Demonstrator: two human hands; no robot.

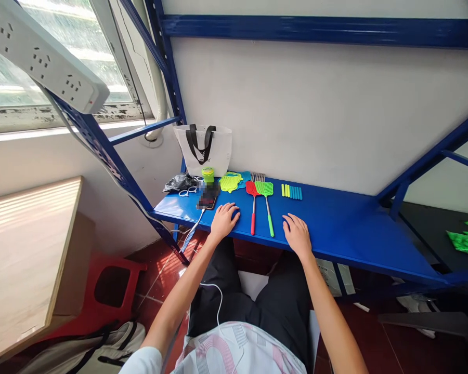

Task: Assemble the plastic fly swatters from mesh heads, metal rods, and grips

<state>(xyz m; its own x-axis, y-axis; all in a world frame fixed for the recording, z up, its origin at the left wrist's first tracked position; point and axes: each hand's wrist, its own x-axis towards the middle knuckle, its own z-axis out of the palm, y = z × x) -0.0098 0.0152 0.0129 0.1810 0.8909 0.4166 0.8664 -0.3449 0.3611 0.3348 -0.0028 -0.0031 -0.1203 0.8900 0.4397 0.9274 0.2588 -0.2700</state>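
My left hand [224,220] rests palm down near the front edge of the blue shelf, fingers stretched out and nothing in them. On the shelf's front part my right hand [296,231] also lies open and flat, holding nothing. Between the hands lie a red fly swatter [252,205] and a green fly swatter [267,200], side by side with handles towards me. Behind their heads are several metal rods [258,177]. Yellow swatter heads [231,182] and blue swatter heads [245,179] are piled to the left. Right of the swatters, short yellow sticks [285,190] and blue sticks [296,193] form a row.
At the shelf's left are a phone [206,202] on a white cable, scissors [187,191], a green tub [208,175], a dark plastic bag [178,183] and a white tote bag [218,148]. Blue frame posts [125,179] bound the shelf [343,223]. A power strip [50,59] hangs upper left.
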